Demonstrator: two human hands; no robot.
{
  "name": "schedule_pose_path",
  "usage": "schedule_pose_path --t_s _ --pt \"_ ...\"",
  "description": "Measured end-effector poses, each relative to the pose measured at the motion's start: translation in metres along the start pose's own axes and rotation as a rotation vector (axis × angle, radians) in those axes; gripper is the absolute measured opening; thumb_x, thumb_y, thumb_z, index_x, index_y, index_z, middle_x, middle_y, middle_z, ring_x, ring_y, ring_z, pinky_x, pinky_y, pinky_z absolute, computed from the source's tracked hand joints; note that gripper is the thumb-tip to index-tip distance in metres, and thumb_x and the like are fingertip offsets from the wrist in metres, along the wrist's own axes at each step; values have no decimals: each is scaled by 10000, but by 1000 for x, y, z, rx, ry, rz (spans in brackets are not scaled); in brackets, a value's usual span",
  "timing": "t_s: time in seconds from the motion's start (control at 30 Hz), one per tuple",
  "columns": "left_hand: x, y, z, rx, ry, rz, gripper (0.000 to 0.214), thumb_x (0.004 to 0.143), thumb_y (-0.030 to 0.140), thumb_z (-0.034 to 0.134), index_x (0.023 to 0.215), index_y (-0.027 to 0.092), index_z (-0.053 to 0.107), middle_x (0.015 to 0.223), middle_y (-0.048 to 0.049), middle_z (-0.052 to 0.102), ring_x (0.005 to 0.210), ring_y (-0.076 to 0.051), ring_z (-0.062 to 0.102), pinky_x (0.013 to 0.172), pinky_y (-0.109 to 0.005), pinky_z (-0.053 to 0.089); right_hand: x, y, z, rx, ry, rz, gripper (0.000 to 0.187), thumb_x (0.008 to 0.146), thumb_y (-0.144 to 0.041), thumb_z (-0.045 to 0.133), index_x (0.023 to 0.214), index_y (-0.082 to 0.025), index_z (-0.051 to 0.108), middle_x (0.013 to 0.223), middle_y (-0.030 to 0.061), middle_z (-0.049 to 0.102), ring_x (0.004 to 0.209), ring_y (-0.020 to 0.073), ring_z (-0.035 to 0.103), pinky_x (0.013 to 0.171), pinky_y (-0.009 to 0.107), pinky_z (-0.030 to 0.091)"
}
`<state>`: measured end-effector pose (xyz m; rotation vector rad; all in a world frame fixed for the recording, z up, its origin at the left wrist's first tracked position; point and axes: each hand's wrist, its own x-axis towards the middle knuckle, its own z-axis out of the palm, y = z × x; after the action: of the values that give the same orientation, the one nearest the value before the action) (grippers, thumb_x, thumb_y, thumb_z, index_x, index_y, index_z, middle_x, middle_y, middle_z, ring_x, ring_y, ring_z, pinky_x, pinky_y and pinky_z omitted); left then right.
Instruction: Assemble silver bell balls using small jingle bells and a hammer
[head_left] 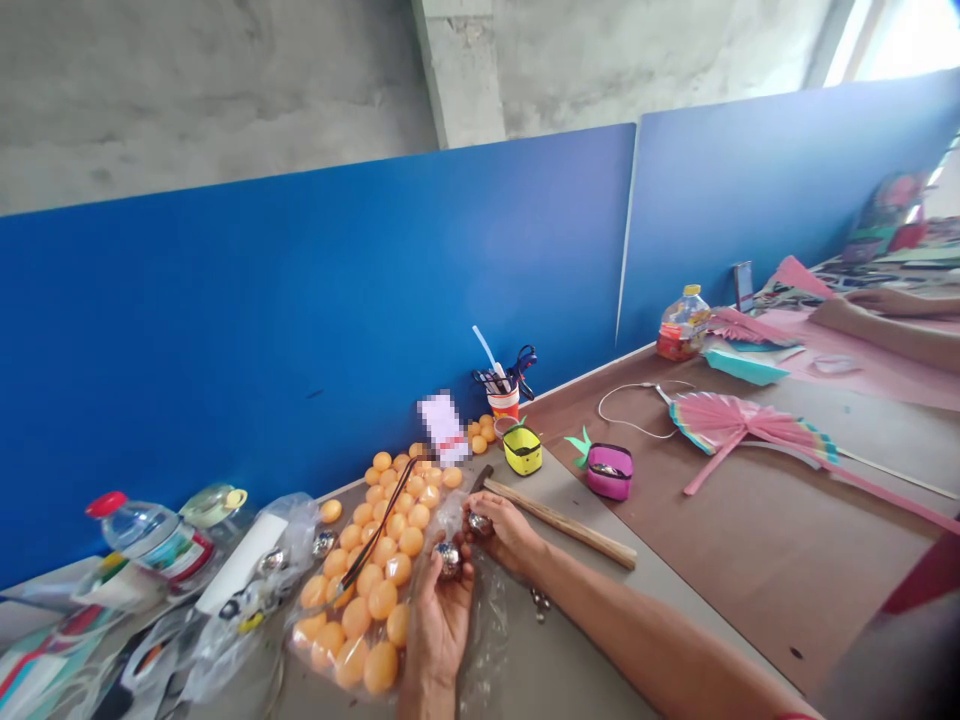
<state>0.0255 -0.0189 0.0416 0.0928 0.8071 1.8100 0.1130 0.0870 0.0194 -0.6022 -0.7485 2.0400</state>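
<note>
My left hand [444, 615] is curled, palm up, around a shiny silver ball [448, 560]. Close beside it, my right hand [510, 535] grips another silver piece [480, 522], partly hidden by the fingers; it may be a second ball or a half shell. Under and left of my hands lies a clear plastic bag of orange balls [371, 580]. A hammer [562, 522] with a wooden handle rests just beyond my right hand. Small silver bits [539, 603] lie on the table below my right forearm.
Beyond stand a yellow pouch [523, 451], a purple pouch [610, 470] and a cup of tools [503, 400]. Bottles [154, 535] and plastic bags [296, 525] crowd the left. Pink paper fans [742, 425] lie right, near another person's arms [885, 325]. A blue partition [315, 330] runs behind.
</note>
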Motion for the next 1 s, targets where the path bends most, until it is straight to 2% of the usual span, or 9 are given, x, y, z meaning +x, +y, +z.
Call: schedule_pose_path --t_s 0.1,0.2,0.27,0.43,0.57,0.7,0.8,1.0 --pt "-1 -3 -2 9 -33 7 196 713 181 806 872 162 693 784 -61 724 625 -142 650 487 -204 497 0 -1 -2 -22 21 -5 291 606 -382 793 670 -173 601 587 -16 597 506 117 515 479 243 362" --pt "-1 -6 -3 20 51 16 245 708 237 844 843 165 653 771 -47 709 610 -130 634 513 -221 521 0 -2 -1 -69 68 17 390 659 -515 767 648 -179 570 558 -13 575 470 110 495 443 235 321" --pt "0 -8 -2 53 88 32 242 727 252 835 803 168 621 742 -34 684 583 -116 609 499 -212 506 -1 -1 1 -140 72 42 424 682 -563 742 625 -187 557 507 -21 545 434 103 468 425 235 297" --pt "5 -11 -2 140 91 42 192 795 221 757 738 172 580 662 11 580 501 -74 506 443 -173 407 -3 4 6 -277 33 56 435 687 -580 715 570 -194 554 457 -23 527 372 91 422 383 240 222" --pt "9 -12 -7 147 55 61 176 805 162 735 739 190 575 680 9 587 500 -81 510 446 -184 388 -2 7 7 -299 -7 51 428 689 -565 727 558 -195 554 457 -22 527 371 95 425 378 242 232" --pt "10 -14 -12 176 43 56 121 818 181 727 769 185 616 687 -12 614 519 -106 541 453 -205 400 -2 6 7 -335 -44 37 466 734 -588 708 537 -196 553 420 -20 492 375 104 417 388 245 242" --pt "9 -14 -12 210 32 60 123 818 199 724 753 190 620 687 -11 613 532 -109 533 447 -200 402 -3 5 8 -329 -64 26 465 719 -601 707 547 -191 571 418 -19 491 374 102 416 388 244 239" --pt "4 -11 -6 113 -19 45 155 753 198 760 731 183 607 677 4 604 507 -83 499 436 -180 404 2 8 4 -307 19 -1 454 711 -600 696 554 -197 556 437 -18 518 372 95 413 388 239 239"
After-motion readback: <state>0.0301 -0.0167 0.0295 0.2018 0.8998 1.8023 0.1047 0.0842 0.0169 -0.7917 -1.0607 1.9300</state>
